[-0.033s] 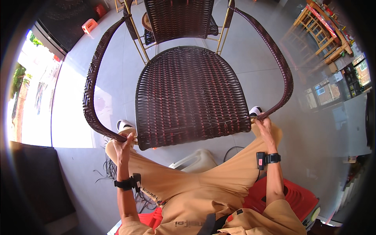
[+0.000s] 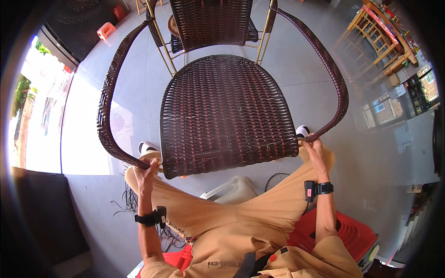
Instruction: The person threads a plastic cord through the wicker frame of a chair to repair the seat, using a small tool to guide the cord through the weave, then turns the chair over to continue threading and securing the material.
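A dark brown and reddish woven wicker armchair [image 2: 227, 116] stands in front of me, its seat between my knees. Its backrest [image 2: 211, 21] is at the far side, joined to gold-coloured metal rods. My left hand [image 2: 146, 170] is closed round the front end of the left armrest [image 2: 105, 116], near the seat's front left corner. At the opposite corner, my right hand [image 2: 314, 149] grips the front end of the right armrest [image 2: 340, 92]. Both hands' fingertips are partly hidden under the frame. Each wrist wears a black strap with a small box.
Under my legs are a red plastic stool [image 2: 354, 234] and a pale plastic container [image 2: 234, 190]. Dark loose strips [image 2: 127, 194] lie on the floor by my left leg. A small orange stool [image 2: 106, 30] stands far left, a wooden table [image 2: 382, 39] far right. Bright glass doors are at left.
The chair has shifted very slightly, its front right corner and right armrest a touch to the right. Both hands keep their hold on the armrests.
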`<control>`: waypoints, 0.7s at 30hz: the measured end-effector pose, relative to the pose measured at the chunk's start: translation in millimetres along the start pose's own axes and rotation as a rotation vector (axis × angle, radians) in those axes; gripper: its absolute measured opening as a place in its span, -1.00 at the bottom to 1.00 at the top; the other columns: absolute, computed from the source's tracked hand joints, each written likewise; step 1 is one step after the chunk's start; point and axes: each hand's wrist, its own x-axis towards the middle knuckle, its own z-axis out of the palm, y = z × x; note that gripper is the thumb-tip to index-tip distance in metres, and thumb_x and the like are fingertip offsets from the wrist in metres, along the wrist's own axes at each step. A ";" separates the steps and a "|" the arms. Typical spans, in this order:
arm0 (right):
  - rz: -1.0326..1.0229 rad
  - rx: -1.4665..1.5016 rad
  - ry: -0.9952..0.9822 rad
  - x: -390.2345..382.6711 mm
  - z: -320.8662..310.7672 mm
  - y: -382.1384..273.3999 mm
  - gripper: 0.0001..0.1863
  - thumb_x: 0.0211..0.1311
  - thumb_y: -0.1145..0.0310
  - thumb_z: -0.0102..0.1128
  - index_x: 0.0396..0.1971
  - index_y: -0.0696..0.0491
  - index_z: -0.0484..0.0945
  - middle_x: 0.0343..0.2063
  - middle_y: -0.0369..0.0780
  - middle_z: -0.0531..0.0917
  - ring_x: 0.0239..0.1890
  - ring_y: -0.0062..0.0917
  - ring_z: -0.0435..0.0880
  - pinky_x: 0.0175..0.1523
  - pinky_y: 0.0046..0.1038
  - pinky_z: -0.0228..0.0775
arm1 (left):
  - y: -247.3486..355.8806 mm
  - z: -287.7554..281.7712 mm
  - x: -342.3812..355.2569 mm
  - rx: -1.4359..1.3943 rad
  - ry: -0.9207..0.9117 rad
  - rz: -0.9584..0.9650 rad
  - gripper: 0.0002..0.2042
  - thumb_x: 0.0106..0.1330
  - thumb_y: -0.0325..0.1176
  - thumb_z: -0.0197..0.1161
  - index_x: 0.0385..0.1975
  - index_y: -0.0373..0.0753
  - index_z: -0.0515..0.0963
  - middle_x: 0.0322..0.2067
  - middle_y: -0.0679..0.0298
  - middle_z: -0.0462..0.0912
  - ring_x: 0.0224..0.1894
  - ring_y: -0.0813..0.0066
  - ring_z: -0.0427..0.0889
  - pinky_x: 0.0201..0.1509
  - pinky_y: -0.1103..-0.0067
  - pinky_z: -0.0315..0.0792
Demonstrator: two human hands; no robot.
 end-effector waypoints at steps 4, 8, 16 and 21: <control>-0.097 -0.136 0.003 -0.7 -4.1 -13.8 -0.71 0.12 0.38 0.17 -0.20 0.14 0.34 -0.41 -0.35 0.43 -0.36 -0.68 0.39 -0.24 -0.63 0.30 | 3.9 -8.3 -3.7 0.052 -0.004 0.035 -0.82 0.05 -0.39 0.31 -0.65 -0.34 0.50 -0.72 0.34 0.51 -0.64 0.64 0.49 -0.55 0.71 0.33; -0.200 -0.024 0.067 5.9 6.1 -47.5 -0.71 0.12 0.35 0.18 -0.23 0.13 0.33 -0.47 -0.37 0.36 -0.42 -0.70 0.32 -0.28 -0.64 0.23 | 38.2 -7.8 16.3 0.146 0.044 0.070 -0.70 0.04 -0.22 0.30 -0.67 -0.38 0.53 -0.74 0.25 0.53 -0.69 0.60 0.48 -0.58 0.68 0.32; -0.331 -0.108 0.141 55.8 19.0 -62.0 -0.73 0.12 0.32 0.19 -0.32 0.10 0.31 -0.55 -0.40 0.30 -0.51 -0.72 0.24 -0.41 -0.65 0.17 | 60.4 1.9 67.4 0.179 0.116 0.127 -0.60 0.06 -0.06 0.29 -0.75 -0.30 0.46 -0.82 0.27 0.45 -0.77 0.59 0.43 -0.69 0.66 0.28; -0.326 -0.116 0.136 66.2 24.5 -66.4 -0.79 0.17 0.32 0.13 -0.31 0.07 0.34 -0.57 -0.41 0.32 -0.54 -0.74 0.28 -0.43 -0.65 0.16 | 68.6 2.8 83.5 0.224 0.122 0.106 -0.58 0.06 0.01 0.27 -0.72 -0.25 0.44 -0.80 0.29 0.45 -0.75 0.58 0.44 -0.65 0.66 0.29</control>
